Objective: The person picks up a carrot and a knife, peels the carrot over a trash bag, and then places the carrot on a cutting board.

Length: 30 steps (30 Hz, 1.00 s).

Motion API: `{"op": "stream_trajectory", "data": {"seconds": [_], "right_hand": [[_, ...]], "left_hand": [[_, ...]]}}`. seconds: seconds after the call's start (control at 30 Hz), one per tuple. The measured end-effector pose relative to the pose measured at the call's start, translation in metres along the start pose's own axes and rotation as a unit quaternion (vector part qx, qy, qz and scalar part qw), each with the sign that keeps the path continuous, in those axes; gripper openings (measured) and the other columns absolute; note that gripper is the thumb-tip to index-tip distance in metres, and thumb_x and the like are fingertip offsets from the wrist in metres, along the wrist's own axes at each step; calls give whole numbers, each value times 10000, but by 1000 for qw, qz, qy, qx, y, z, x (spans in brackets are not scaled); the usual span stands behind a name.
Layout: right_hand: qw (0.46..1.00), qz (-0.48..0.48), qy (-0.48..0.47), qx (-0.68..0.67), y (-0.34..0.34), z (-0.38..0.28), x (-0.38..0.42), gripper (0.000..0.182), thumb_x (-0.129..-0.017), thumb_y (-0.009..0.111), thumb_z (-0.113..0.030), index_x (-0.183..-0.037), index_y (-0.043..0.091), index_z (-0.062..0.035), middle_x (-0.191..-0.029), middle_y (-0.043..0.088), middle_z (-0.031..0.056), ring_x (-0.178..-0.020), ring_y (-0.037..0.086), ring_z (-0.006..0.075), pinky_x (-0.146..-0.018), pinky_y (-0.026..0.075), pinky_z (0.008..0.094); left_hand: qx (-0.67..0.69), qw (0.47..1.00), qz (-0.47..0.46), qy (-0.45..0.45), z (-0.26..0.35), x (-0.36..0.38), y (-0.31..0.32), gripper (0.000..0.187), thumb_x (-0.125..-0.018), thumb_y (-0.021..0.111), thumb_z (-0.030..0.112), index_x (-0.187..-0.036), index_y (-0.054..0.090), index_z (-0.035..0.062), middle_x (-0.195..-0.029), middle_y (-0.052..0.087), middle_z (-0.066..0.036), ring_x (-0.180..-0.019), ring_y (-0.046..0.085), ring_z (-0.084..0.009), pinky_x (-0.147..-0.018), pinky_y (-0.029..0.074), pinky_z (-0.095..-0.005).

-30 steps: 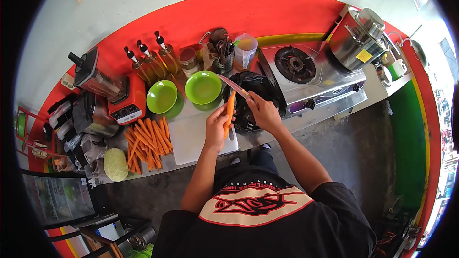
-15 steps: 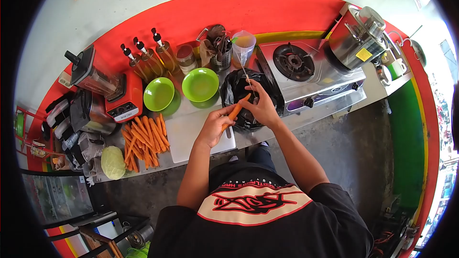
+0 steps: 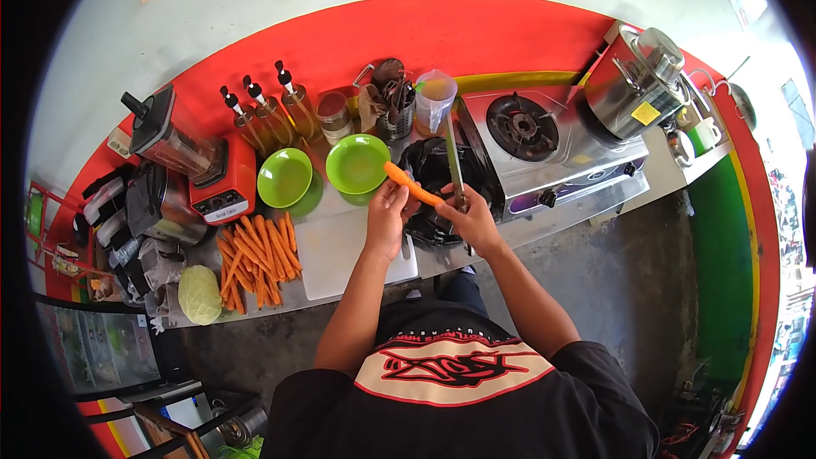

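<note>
My left hand (image 3: 388,221) is closed around a carrot (image 3: 411,184), which slants down to the right across the front of me. A knife (image 3: 454,160) stands out from my right hand (image 3: 473,219), its long blade pointing away toward the wall. The fingers of that hand are closed on the knife, close to the carrot's lower end. Beneath both hands is a black plastic bag (image 3: 422,159) with a crumpled opening. A white cutting board (image 3: 327,265) lies just left of the bag, partly under my left forearm.
A pile of carrots (image 3: 259,255) and a cabbage (image 3: 200,295) lie at the left. Behind the board stand two green bowls (image 3: 284,177), oil bottles (image 3: 299,110) and a utensil holder (image 3: 396,119). A gas stove (image 3: 552,144) stands at right, a red blender (image 3: 223,183) at left.
The carrot has swung round so its upper end now points up and left. The knife blade has turned and shows its broad side. My hands have moved slightly apart.
</note>
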State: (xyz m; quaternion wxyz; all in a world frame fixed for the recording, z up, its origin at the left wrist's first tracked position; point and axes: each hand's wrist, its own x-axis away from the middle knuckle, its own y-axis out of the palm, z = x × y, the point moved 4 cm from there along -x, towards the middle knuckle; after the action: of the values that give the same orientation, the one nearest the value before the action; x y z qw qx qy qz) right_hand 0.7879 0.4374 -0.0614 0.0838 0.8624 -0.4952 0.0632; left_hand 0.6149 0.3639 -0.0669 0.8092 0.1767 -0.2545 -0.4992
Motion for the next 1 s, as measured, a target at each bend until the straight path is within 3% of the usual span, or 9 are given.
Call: {"op": "stream_trajectory", "data": {"seconds": [0.07,0.13,0.2,0.23,0.33,0.4,0.6,0.9,1.0], "right_hand": [[991,-32,-82,96,5,3,-2,307,-982,775,-174,-1224,639,-42,-860,684,-12,-663,565,38,-587,448,230],[994,-36,-71,72,6,3,2,330,-995,762,-204,-1248,655,-23,-861,701,23,-725,590,49,-645,468,246],[975,4,-86,206,1,5,1,386,-1014,732,-254,-1325,664,-36,-849,712,78,-703,607,101,-647,488,289],[975,6,-86,206,4,-6,6,386,-1014,732,-254,-1325,664,-36,-849,712,78,-703,607,101,-647,488,289],[945,25,-71,317,8,-36,20,379,-1048,674,-254,-1367,677,-50,-980,742,118,-784,687,127,-698,526,322],[899,47,-202,385,15,-54,28,498,-1032,652,-395,-1475,614,-172,-1011,746,145,-760,704,340,-689,548,434],[862,10,-196,468,25,-77,24,627,-1008,689,-364,-1592,487,-255,-989,729,162,-768,706,335,-681,537,429],[894,-56,-151,417,34,-75,16,688,-1034,631,-435,-1647,387,-239,-863,713,218,-780,707,396,-719,535,476],[883,-68,-151,440,36,-76,16,705,-1041,611,-465,-1657,362,-228,-846,709,227,-786,711,413,-720,538,478]], "left_hand": [[24,1000,-2,-16,-2,5,8,278,-1123,545,235,-1347,600,78,-1146,651,-18,-1025,699,-127,-891,575,-311],[50,998,-13,-22,-3,6,10,277,-1130,528,244,-1348,599,87,-1106,623,-12,-960,682,-123,-852,574,-317],[77,996,-27,-27,-3,5,12,277,-1138,510,254,-1348,598,96,-1066,595,-5,-894,664,-119,-813,572,-323],[81,996,-37,-28,-2,5,12,280,-1141,501,261,-1337,601,87,-1040,576,-6,-834,622,-113,-767,553,-312],[83,995,-51,-32,0,6,14,289,-1145,492,273,-1318,609,72,-1012,558,-8,-748,549,-105,-695,512,-294],[78,995,-53,-35,1,9,14,294,-1146,492,277,-1309,613,65,-1010,560,-11,-724,519,-103,-670,490,-287],[44,996,-69,-43,0,19,16,289,-1147,469,264,-1286,626,65,-972,583,-20,-727,527,-112,-669,479,-293],[40,994,-100,-37,13,26,8,263,-1148,467,293,-1120,618,79,-916,580,-3,-633,474,-86,-597,421,-263],[34,994,-90,-44,13,29,5,274,-1149,467,303,-1102,612,76,-911,579,-2,-625,464,-84,-583,406,-259]]}}
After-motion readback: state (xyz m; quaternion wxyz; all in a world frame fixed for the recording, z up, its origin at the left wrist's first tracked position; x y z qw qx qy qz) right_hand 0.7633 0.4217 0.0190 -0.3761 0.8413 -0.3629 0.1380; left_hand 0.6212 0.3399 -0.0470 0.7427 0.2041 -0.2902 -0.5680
